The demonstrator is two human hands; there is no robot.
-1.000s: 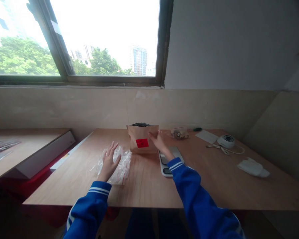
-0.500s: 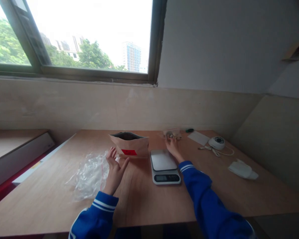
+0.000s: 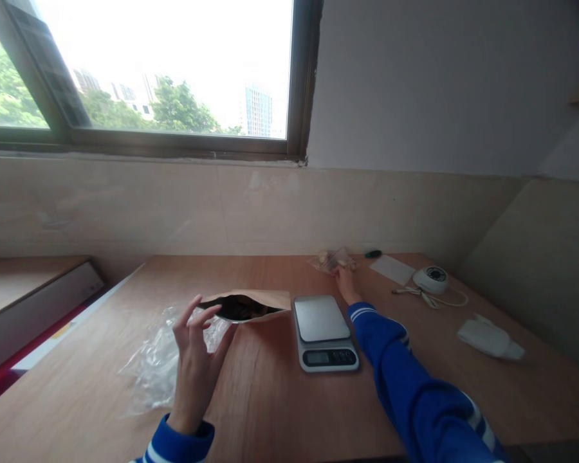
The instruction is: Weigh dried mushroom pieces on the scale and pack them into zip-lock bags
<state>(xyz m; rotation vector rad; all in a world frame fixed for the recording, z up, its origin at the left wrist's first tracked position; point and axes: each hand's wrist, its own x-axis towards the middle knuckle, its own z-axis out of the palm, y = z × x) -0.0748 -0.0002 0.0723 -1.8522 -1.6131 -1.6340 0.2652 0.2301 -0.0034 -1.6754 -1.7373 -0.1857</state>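
A brown kraft paper pouch [image 3: 270,300] is tipped toward me, its dark mouth gaping. My left hand [image 3: 195,350] grips its left side, with fingers at the mouth's corner and the thumb lower down. At the back of the table, my right hand [image 3: 346,284] has its curled fingers on a small clear plastic bag [image 3: 329,260] of small pale pieces; the fingertips are partly hidden. Between the hands stands a kitchen scale [image 3: 322,319] with a bare metal plate. Crumpled clear plastic wrap [image 3: 154,360] lies behind and left of my left hand.
To the right are a white dome camera [image 3: 430,279] with its cable [image 3: 427,298], a white card [image 3: 392,269], a green-handled tool [image 3: 373,254] and a crumpled white wrapper [image 3: 489,337]. A wall [image 3: 251,212] with a window rises behind the wooden table [image 3: 265,399].
My left hand has taken hold of the pouch, and its mouth has tilted toward me. My right hand has shifted slightly right along the small plastic bag. The view has moved a little.
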